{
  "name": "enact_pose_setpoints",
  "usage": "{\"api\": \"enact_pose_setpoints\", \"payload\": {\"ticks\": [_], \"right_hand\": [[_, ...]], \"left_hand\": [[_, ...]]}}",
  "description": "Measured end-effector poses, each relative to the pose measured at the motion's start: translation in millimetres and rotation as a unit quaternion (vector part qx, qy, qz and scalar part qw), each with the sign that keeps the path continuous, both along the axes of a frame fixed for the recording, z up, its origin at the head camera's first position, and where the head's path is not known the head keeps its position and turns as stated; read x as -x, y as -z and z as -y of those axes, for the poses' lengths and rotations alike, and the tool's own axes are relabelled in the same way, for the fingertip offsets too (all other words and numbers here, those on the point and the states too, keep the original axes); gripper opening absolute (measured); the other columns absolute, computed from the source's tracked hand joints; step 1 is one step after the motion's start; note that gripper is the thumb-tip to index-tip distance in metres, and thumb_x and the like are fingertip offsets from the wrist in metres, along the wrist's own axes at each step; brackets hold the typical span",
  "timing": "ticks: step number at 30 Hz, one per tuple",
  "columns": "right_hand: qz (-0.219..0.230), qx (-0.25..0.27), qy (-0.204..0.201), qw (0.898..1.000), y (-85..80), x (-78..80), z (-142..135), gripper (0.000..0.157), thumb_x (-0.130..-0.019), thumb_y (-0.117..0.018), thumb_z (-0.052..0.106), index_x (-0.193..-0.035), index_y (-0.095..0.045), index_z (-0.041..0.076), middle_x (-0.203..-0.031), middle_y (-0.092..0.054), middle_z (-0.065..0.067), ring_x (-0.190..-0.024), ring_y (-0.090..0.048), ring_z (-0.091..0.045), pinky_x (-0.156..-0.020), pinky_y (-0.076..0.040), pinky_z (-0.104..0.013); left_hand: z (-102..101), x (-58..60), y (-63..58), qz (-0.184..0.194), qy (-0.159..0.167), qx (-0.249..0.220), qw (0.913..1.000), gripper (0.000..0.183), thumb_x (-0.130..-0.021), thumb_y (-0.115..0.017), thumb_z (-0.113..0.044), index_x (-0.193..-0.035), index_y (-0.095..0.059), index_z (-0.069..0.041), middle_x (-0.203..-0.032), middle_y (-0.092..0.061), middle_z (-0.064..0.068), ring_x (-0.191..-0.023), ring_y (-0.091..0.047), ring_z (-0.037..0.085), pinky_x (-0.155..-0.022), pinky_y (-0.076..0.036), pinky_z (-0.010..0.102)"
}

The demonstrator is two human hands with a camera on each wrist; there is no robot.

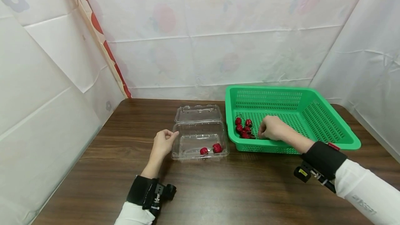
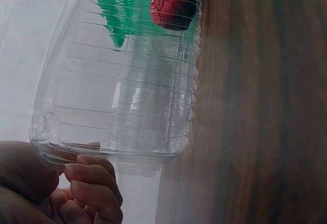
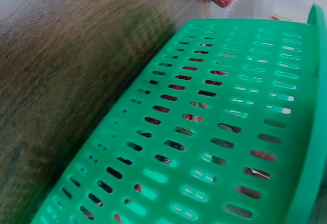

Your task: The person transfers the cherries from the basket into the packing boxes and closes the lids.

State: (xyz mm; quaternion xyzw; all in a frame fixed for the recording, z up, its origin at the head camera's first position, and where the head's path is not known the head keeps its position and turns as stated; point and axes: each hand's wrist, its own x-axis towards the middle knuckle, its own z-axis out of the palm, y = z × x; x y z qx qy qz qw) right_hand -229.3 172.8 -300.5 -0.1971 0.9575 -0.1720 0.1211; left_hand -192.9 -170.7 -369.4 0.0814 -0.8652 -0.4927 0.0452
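Observation:
My left hand (image 1: 164,143) pinches the left rim of a clear plastic clamshell box (image 1: 187,148), its lid (image 1: 198,114) folded back. Two small wrinkled red fruits, like cherries, lie in the box's front right part; one red fruit (image 2: 173,6) with a thin green stem shows in the left wrist view. My right hand (image 1: 273,128) reaches down into a green slotted basket (image 1: 331,121), beside a cluster of red fruits (image 1: 245,129) at its left end. Its fingertips are low near them, and whether they grip one is hidden. The basket's wall covers most of that hand in the right wrist view.
Both containers stand side by side on a dark wood-grain table (image 1: 206,183), the basket to the right of the box. White patterned sheeting (image 1: 200,58) hangs behind the table and along both sides. A wrist camera is strapped to each forearm.

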Motion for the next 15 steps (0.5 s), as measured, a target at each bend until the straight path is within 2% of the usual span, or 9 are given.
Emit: {"api": "enact_pose_setpoints", "payload": {"ticks": [5, 15], "right_hand": [[0.0, 0.022, 0.007, 1.0, -7.2, -3.2, 0, 0.01, -0.082, -0.059, 0.002, -0.077, -0.067, 0.002, -0.068, -0.06, -0.003, -0.05, -0.046, -0.014, -0.053, -0.039, -0.03], [-0.018, 0.062, 0.015, 0.998, -21.8, -10.2, -2, 0.008, -0.082, -0.059, 0.005, -0.08, -0.066, 0.001, -0.071, -0.062, -0.006, -0.059, -0.054, -0.016, -0.053, -0.043, -0.031]], "left_hand": [[0, -0.4, -1.0, 0.006, -0.002, 0.003, 1.0, 0.026, -0.089, -0.053, -0.022, -0.084, -0.054, 0.003, -0.046, -0.043, -0.002, -0.038, -0.037, 0.008, -0.039, -0.028, 0.021], [0, -0.1, -1.4, 0.006, 0.0, 0.001, 1.0, 0.025, -0.089, -0.053, -0.022, -0.083, -0.053, 0.002, -0.045, -0.041, -0.002, -0.038, -0.037, 0.008, -0.039, -0.027, 0.021]]}}
